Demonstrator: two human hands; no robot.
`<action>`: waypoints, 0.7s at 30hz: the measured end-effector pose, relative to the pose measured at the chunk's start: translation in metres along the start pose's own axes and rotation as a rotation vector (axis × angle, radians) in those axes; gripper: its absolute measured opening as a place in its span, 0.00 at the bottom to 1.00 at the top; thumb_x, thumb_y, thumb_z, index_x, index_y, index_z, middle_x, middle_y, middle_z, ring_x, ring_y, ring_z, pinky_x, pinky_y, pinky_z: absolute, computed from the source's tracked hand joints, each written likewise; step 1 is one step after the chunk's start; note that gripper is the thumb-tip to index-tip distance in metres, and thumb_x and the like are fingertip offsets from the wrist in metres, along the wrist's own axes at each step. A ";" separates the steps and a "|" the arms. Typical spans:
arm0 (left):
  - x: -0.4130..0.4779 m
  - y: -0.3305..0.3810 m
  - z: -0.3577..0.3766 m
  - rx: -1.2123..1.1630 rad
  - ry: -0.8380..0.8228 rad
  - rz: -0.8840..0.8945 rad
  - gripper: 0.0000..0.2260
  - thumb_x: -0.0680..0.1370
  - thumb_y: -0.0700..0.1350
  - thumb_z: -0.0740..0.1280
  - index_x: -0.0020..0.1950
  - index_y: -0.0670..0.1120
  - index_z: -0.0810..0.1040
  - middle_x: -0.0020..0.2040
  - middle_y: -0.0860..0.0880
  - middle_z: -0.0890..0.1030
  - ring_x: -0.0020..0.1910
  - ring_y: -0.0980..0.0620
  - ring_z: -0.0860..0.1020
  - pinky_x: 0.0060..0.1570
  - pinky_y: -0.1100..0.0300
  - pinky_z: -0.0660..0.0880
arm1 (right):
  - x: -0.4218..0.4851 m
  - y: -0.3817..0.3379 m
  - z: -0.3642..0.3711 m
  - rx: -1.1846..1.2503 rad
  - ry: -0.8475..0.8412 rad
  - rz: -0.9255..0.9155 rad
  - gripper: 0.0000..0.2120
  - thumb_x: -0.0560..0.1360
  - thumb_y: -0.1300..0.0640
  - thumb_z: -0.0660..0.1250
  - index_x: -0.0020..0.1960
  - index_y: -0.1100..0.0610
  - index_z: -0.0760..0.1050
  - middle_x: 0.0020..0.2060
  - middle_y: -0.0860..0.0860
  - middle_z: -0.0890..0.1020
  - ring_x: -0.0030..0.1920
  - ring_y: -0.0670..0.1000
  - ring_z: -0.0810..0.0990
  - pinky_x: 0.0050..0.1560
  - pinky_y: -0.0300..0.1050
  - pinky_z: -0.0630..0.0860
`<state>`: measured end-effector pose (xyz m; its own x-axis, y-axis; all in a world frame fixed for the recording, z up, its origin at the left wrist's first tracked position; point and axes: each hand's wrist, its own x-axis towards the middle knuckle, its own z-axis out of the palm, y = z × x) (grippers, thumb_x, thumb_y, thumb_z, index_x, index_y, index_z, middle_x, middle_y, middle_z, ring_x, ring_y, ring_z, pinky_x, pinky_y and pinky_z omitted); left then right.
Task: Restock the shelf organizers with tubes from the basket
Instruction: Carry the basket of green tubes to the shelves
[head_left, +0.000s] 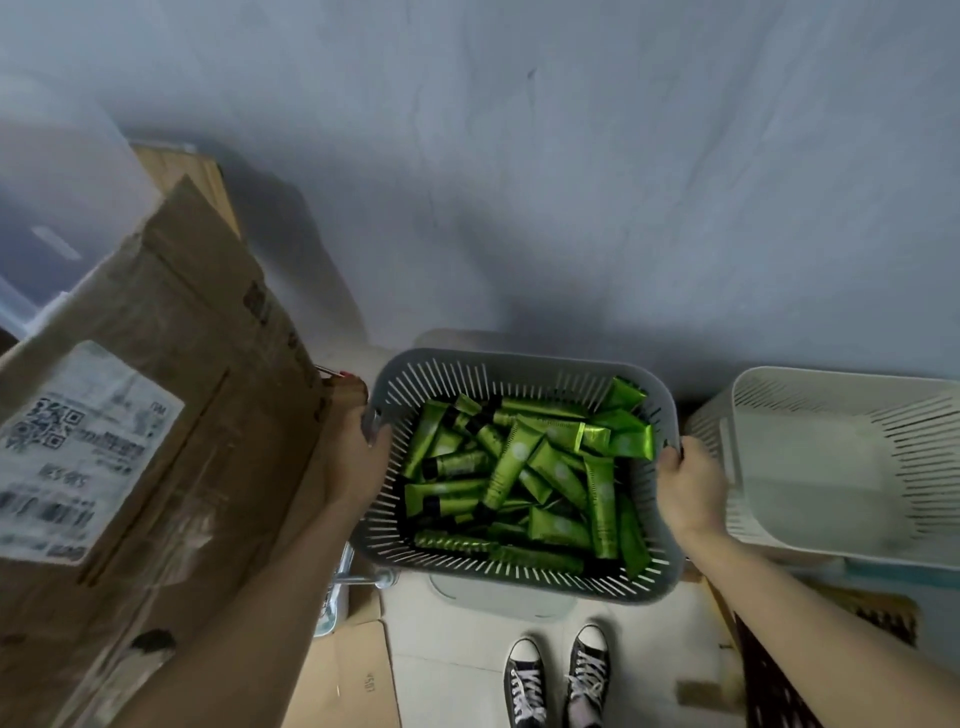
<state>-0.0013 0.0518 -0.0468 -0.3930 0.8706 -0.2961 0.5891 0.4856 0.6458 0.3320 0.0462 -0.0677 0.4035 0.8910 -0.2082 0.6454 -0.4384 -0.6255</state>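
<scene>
Head view: box (171, 332) label blurred, white basket (810, 384) cut off at right. Grey basket (524, 362) held green tubes (511, 467), loosely heaped; left hand (358, 457), right hand (693, 488) fingers gripped its opposite rims.

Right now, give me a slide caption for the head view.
Left hand and right hand grip a grey basket of green tubes between a cardboard box and a white basket.

Green tubes (506, 467) (black caps) fill the grey slotted basket (524, 582).
</scene>
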 end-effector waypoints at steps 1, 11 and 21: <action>0.000 0.000 0.001 -0.016 0.014 -0.014 0.08 0.81 0.45 0.60 0.58 0.45 0.73 0.47 0.47 0.78 0.44 0.48 0.76 0.32 0.62 0.65 | 0.000 0.000 0.001 0.010 0.014 -0.008 0.09 0.79 0.64 0.57 0.42 0.65 0.71 0.33 0.56 0.72 0.36 0.54 0.68 0.36 0.46 0.59; -0.010 -0.003 0.007 -0.111 0.104 -0.018 0.11 0.81 0.39 0.56 0.58 0.46 0.75 0.46 0.48 0.78 0.44 0.46 0.77 0.39 0.57 0.69 | -0.008 0.000 -0.003 0.108 0.091 0.012 0.12 0.78 0.66 0.57 0.36 0.60 0.67 0.27 0.49 0.68 0.30 0.53 0.67 0.31 0.47 0.57; -0.044 0.050 -0.007 0.032 0.080 0.069 0.11 0.81 0.41 0.55 0.58 0.44 0.75 0.47 0.42 0.81 0.43 0.42 0.78 0.41 0.54 0.73 | -0.031 -0.001 -0.075 0.047 0.195 0.037 0.11 0.78 0.65 0.57 0.37 0.61 0.66 0.29 0.52 0.68 0.35 0.54 0.67 0.37 0.44 0.60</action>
<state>0.0410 0.0375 0.0036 -0.4050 0.8935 -0.1941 0.6385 0.4283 0.6394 0.3679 0.0105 -0.0044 0.5472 0.8327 -0.0850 0.5986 -0.4603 -0.6556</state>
